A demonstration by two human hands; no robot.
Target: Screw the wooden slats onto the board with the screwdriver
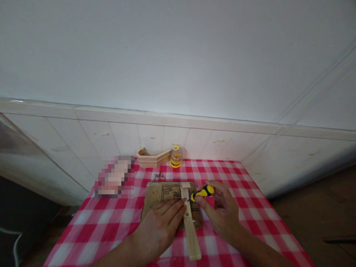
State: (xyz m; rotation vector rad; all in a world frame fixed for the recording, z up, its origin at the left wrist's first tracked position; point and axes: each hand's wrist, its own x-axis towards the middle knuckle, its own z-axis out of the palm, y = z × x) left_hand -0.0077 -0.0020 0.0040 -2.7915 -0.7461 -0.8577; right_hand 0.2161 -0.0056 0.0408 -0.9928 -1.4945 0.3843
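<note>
A flat wooden board (pixel 164 193) with dark engraved lines lies on a red-and-white checked tablecloth (pixel 236 207). A pale wooden strip (pixel 190 230) with screws in it lies across the board's right part and reaches toward me. My left hand (pixel 158 226) lies flat on the board, fingers stretched out against the strip. My right hand (pixel 221 211) is closed around a small yellow-and-black screwdriver (pixel 203 192), whose tip points at a screw near the top of the strip.
A curved wooden piece (pixel 151 157) and a yellow-based clear case of bits (pixel 175 156) stand at the table's far edge by the white panelled wall. Some dark screws (pixel 158 175) lie behind the board. A blurred-out object (pixel 115 177) sits at the left.
</note>
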